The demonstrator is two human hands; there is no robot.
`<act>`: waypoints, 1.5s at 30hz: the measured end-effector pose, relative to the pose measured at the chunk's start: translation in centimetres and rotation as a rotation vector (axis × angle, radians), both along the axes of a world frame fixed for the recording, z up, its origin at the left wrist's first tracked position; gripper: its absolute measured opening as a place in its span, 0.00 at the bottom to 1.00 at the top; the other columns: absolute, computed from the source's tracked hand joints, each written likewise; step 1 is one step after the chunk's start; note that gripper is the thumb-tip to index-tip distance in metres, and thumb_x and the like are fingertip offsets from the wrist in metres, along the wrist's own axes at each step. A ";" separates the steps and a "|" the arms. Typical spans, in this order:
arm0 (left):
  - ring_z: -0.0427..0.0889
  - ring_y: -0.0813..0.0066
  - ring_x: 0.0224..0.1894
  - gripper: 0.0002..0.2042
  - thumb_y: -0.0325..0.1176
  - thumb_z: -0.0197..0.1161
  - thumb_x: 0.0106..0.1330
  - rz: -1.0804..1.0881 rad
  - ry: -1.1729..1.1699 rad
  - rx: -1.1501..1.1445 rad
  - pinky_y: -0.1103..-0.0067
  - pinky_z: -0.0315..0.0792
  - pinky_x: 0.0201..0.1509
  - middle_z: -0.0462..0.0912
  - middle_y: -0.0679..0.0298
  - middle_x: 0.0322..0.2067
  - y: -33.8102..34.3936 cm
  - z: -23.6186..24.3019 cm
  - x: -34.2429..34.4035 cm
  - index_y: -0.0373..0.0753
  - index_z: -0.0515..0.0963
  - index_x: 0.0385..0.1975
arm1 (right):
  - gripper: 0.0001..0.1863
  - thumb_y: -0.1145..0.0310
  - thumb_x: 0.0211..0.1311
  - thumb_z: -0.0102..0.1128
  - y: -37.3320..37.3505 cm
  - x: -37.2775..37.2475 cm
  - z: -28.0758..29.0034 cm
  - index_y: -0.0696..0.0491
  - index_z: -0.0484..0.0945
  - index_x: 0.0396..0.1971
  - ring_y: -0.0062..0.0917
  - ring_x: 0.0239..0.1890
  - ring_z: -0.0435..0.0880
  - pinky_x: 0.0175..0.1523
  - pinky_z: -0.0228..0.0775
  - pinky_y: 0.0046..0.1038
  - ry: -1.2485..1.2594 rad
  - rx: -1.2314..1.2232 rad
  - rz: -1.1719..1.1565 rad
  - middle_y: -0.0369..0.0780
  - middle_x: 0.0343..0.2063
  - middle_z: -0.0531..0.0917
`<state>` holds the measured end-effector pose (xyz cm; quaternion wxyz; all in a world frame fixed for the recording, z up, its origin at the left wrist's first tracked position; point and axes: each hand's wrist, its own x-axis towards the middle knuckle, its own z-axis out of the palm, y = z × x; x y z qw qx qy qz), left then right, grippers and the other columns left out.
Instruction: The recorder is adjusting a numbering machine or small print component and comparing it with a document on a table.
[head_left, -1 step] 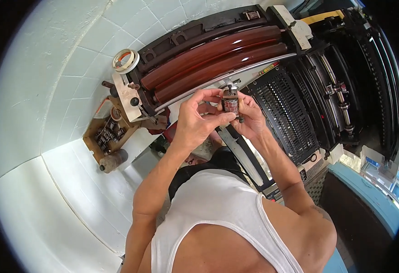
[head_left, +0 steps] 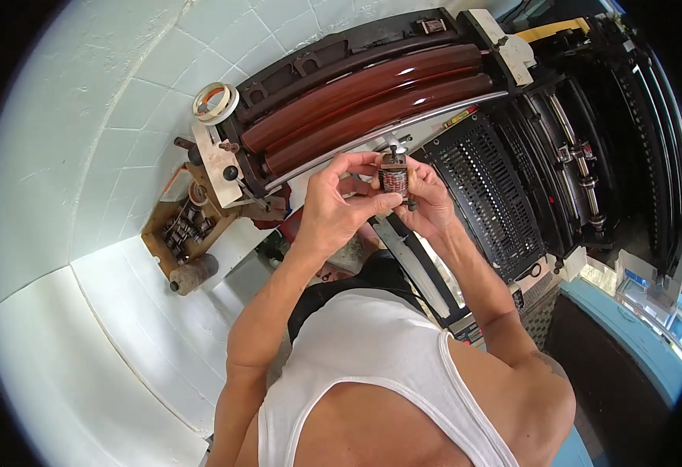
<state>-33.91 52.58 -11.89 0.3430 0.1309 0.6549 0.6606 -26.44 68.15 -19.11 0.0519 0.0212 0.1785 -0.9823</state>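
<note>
A small dark metal cylindrical part point(head_left: 394, 177) with ringed segments and red markings is held upright in front of me, below two long red-brown rollers point(head_left: 364, 101) of a machine. My left hand point(head_left: 337, 204) is closed on it, the thumb pressed near its lower end and the fingers curled toward its upper left. My right hand point(head_left: 430, 198) grips the same part from the right, with some fingers hidden behind it. A chrome rod point(head_left: 454, 107) runs along the rollers just beyond my hands.
A perforated black machine panel point(head_left: 477, 187) and dark mechanisms fill the right. A cardboard box point(head_left: 156, 233) of small metal parts and a grimy bottle point(head_left: 193, 276) sit left. Tape rolls point(head_left: 229, 109) rest at the rollers' left end, beside a tiled wall point(head_left: 146, 101).
</note>
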 end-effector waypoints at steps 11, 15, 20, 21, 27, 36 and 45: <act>0.80 0.74 0.40 0.28 0.25 0.74 0.51 0.186 0.040 0.060 0.76 0.81 0.40 0.78 0.60 0.41 -1.2 0.0 1.0 0.32 0.71 0.54 | 0.26 0.66 0.65 0.59 -1.3 -1.4 0.0 0.64 0.66 0.57 0.29 0.39 0.84 0.36 0.81 0.18 -0.097 -0.230 -0.057 0.50 0.43 0.80; 0.81 0.75 0.37 0.18 0.23 0.67 0.59 0.343 -0.068 0.148 0.78 0.80 0.41 0.79 0.61 0.38 -4.9 -0.4 1.7 0.32 0.74 0.50 | 0.26 0.63 0.67 0.56 -0.6 -1.3 -0.3 0.65 0.65 0.58 0.30 0.39 0.84 0.37 0.82 0.19 -0.163 -0.225 -0.054 0.50 0.43 0.80; 0.73 0.84 0.18 0.05 0.25 0.57 0.67 0.326 0.206 -0.285 0.83 0.73 0.25 0.76 0.66 0.22 -14.2 -2.9 4.6 0.32 0.77 0.29 | 0.10 0.69 0.68 0.54 4.6 -2.3 1.9 0.59 0.78 0.42 0.20 0.34 0.83 0.36 0.76 0.25 -0.245 0.716 -0.329 0.38 0.32 0.84; 0.72 0.85 0.18 0.05 0.25 0.57 0.67 0.299 0.217 -0.336 0.84 0.70 0.22 0.76 0.66 0.22 -16.4 -4.2 5.6 0.32 0.76 0.29 | 0.09 0.71 0.68 0.53 6.4 -2.6 2.3 0.58 0.78 0.43 0.20 0.34 0.83 0.36 0.76 0.25 -0.220 0.877 -0.372 0.38 0.34 0.84; 0.73 0.73 0.15 0.12 0.32 0.58 0.66 0.209 0.281 -0.635 0.73 0.62 0.20 0.72 0.61 0.13 -26.5 -15.2 12.0 0.33 0.74 0.22 | 0.13 0.66 0.70 0.52 13.4 -6.2 3.4 0.60 0.78 0.44 0.19 0.36 0.83 0.40 0.78 0.22 -0.376 1.182 -0.449 0.37 0.35 0.83; 0.76 0.65 0.12 0.33 0.50 0.44 0.75 0.092 -0.004 -0.984 0.70 0.74 0.27 0.75 0.59 0.07 -38.6 -24.8 16.8 0.34 0.80 0.10 | 0.13 0.66 0.70 0.53 14.8 -9.7 2.1 0.61 0.79 0.42 0.21 0.35 0.83 0.43 0.79 0.24 -0.425 1.237 -0.411 0.38 0.34 0.83; 0.76 0.71 0.13 0.31 0.53 0.48 0.72 0.184 -0.188 -1.011 0.73 0.71 0.24 0.75 0.60 0.08 -43.7 -27.1 20.6 0.33 0.80 0.14 | 0.13 0.67 0.70 0.52 14.3 -10.7 2.3 0.61 0.78 0.43 0.24 0.36 0.84 0.41 0.78 0.22 -0.399 1.317 -0.432 0.42 0.37 0.83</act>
